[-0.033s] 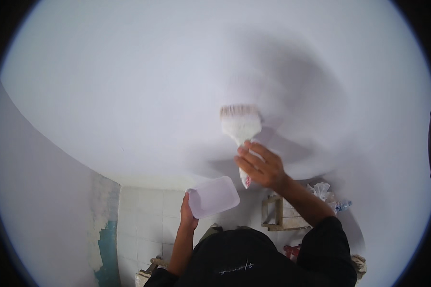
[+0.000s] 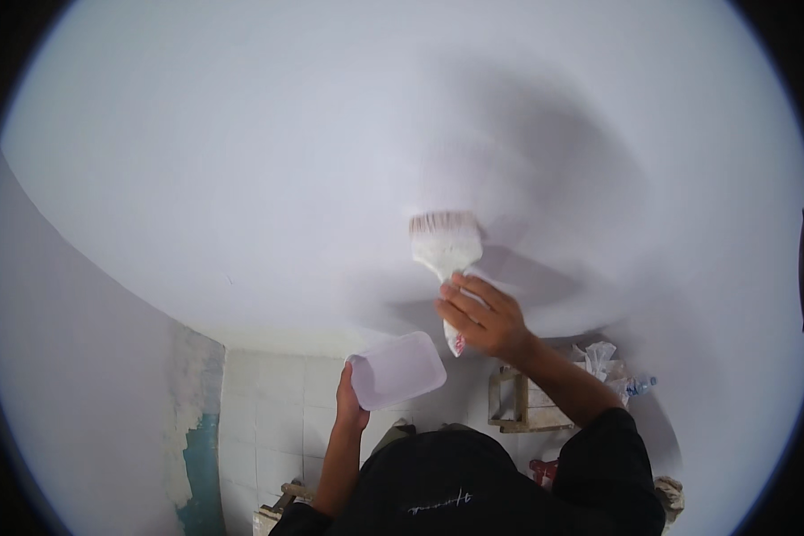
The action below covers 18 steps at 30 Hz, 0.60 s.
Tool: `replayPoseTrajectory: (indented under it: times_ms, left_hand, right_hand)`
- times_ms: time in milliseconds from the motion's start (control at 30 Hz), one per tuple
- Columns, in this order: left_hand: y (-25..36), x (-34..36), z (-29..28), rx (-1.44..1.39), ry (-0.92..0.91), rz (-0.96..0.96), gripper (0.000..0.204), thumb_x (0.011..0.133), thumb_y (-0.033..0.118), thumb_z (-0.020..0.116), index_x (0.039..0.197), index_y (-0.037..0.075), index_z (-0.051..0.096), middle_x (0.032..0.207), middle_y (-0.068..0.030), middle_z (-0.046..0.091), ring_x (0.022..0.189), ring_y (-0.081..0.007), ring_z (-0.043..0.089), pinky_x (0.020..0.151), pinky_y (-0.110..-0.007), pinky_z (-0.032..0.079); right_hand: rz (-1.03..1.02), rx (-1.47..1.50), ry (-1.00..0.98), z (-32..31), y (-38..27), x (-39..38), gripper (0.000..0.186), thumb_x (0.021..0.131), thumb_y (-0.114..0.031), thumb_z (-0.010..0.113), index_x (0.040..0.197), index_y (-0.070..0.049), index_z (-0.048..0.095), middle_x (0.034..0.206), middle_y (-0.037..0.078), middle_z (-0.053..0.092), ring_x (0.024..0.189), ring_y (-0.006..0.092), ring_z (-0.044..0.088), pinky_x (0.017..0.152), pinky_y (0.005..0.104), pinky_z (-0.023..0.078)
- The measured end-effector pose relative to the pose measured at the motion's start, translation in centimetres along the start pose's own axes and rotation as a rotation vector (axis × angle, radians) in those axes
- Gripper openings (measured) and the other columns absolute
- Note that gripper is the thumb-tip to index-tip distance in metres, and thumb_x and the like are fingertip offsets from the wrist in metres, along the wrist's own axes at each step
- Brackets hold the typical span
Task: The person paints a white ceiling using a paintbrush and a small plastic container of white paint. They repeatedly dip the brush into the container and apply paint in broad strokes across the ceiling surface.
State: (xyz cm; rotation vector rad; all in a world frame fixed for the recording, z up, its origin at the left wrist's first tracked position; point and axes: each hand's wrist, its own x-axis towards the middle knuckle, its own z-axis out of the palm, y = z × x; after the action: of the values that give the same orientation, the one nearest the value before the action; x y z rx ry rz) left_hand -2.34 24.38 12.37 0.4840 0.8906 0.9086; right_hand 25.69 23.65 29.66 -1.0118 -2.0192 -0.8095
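Note:
My right hand (image 2: pixel 487 314) is closed around the handle of a wide, paint-coated white paintbrush (image 2: pixel 447 248). Bristles point up and lie at the pale wall (image 2: pixel 241 161); whether they press on it I cannot tell. The handle's end, marked red, sticks out below my fingers. Lower and to the left, my left hand (image 2: pixel 352 397) grips the left edge of a shallow, pale lilac plastic tub (image 2: pixel 398 371), thumb at its rim. The tub is tilted with its open side toward me, and its inside has the same pale colour. Most of the left fingers are hidden behind it.
Below the wall lies a tiled floor (image 2: pixel 277 411). A wooden frame-like stand (image 2: pixel 509 399) is at the lower right, with a clear plastic bag (image 2: pixel 601 357) and a plastic bottle (image 2: pixel 640 385) nearby. At left, a side wall has a peeling teal patch (image 2: pixel 201 469).
My right hand and the paintbrush have shifted slightly down the wall. The left hand and the tub have hardly moved.

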Motion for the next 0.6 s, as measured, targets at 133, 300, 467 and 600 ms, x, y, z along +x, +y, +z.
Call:
replayPoseTrajectory:
  times_ms: [133, 300, 467, 600]
  left_hand:
    - [0.6, 0.0, -0.2, -0.002, -0.013, 0.01, 0.057, 0.107, 0.044, 0.036, 0.144, 0.002, 0.042, 0.139, -0.0132, 0.054, 0.13, -0.0277, 0.051, 0.109, -0.042, 0.041]
    - [0.9, -0.3, -0.6, 0.006, 0.022, -0.014, 0.057, 0.107, 0.045, 0.035, 0.143, 0.002, 0.043, 0.139, -0.0131, 0.055, 0.129, -0.0276, 0.052, 0.109, -0.042, 0.041]
    - [1.4, -0.8, 0.4, 0.002, -0.016, 0.025, 0.058, 0.107, 0.046, 0.035, 0.143, 0.002, 0.043, 0.139, -0.0131, 0.054, 0.129, -0.0275, 0.052, 0.108, -0.042, 0.041]
    - [1.4, -0.8, 1.2, 0.004, -0.049, 0.016, 0.06, 0.107, 0.047, 0.037, 0.145, 0.001, 0.042, 0.14, -0.0133, 0.054, 0.13, -0.0275, 0.051, 0.109, -0.041, 0.041]
  right_hand:
    - [0.235, 0.192, -0.151, 0.5, -0.5, 0.3, 0.034, 0.07, 0.0, 0.073, 0.103, -0.007, 0.072, 0.106, 0.008, 0.07, 0.099, 0.0252, 0.068, 0.08, 0.0351, 0.06]
    - [0.403, 0.29, -0.105, -1.8, 2.9, 6.0, 0.037, 0.069, 0.008, 0.071, 0.105, -0.003, 0.071, 0.102, 0.013, 0.071, 0.092, 0.0269, 0.07, 0.075, 0.0363, 0.059]
    - [0.223, 0.181, 0.095, -4.8, 4.0, 10.6, 0.032, 0.075, -0.003, 0.068, 0.106, -0.008, 0.07, 0.103, 0.008, 0.07, 0.096, 0.0274, 0.068, 0.08, 0.0372, 0.059]
    - [-0.03, -0.071, 0.145, -2.1, 3.2, 6.3, 0.033, 0.069, -0.008, 0.074, 0.102, -0.008, 0.072, 0.11, 0.006, 0.069, 0.102, 0.0263, 0.068, 0.082, 0.0355, 0.06]
